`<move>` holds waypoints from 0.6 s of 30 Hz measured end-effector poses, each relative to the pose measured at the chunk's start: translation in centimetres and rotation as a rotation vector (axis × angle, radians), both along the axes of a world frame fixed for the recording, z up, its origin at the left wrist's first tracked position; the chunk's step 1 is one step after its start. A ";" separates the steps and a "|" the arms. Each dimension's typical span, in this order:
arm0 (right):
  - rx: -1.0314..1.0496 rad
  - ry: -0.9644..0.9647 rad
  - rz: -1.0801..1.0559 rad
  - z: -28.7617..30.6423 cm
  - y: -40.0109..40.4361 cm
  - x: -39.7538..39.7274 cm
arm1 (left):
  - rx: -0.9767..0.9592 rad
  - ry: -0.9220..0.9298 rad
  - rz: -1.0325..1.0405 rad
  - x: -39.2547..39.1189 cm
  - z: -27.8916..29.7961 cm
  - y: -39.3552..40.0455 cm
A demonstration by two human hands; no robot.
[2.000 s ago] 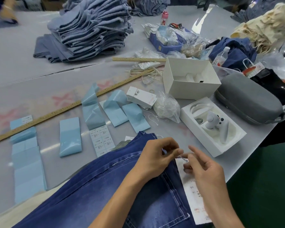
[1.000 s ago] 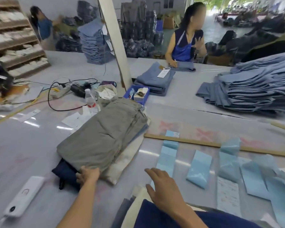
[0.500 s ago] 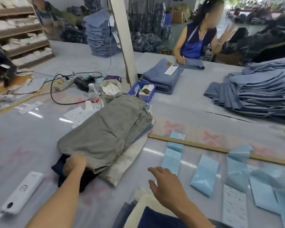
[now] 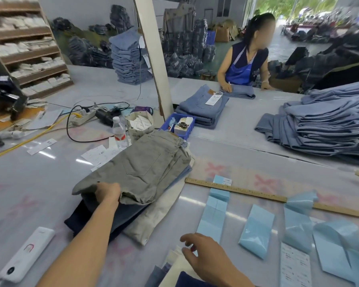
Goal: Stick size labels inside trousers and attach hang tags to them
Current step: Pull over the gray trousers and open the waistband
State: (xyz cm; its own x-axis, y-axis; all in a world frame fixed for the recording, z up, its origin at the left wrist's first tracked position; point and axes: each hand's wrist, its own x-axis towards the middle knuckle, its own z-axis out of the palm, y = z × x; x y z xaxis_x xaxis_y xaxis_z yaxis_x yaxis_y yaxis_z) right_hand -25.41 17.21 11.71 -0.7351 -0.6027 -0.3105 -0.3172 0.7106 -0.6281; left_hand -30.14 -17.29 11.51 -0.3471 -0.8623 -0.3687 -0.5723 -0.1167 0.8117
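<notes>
Your left hand (image 4: 107, 193) gripped the near hem of the grey trousers (image 4: 137, 168), topmost on a folded stack left of centre; their long axis ran from near-left to far-right, waistband away from you. Your right hand (image 4: 203, 255) hovered released, fingers loosely bent, over garments at the near edge. The grey table (image 4: 39, 183) stood in a garment workshop with shelves (image 4: 27, 48). Print on the label sheet (image 4: 294, 266) was illegible.
</notes>
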 end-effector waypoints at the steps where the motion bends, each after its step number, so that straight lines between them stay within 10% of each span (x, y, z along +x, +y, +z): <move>1: -0.076 -0.070 -0.034 0.3 0.0 0.2 | -0.073 0.001 -0.023 -0.7 1.1 0.7; 5: -0.378 -0.376 -0.248 1.3 -0.5 0.5 | -0.267 0.265 -0.019 -4.3 9.3 4.8; 18: -0.821 -0.484 -0.387 7.0 0.9 -1.4 | -0.379 1.178 -0.378 -0.8 33.3 24.5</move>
State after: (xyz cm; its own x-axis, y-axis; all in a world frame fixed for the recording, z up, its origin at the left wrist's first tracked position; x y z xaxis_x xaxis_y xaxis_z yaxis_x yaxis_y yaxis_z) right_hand -26.85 18.15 18.66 -0.8296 -0.5111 -0.2247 0.2590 0.0041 -0.9659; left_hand -30.97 7.20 44.85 -0.5371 -0.6230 0.5686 0.5594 0.2415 0.7930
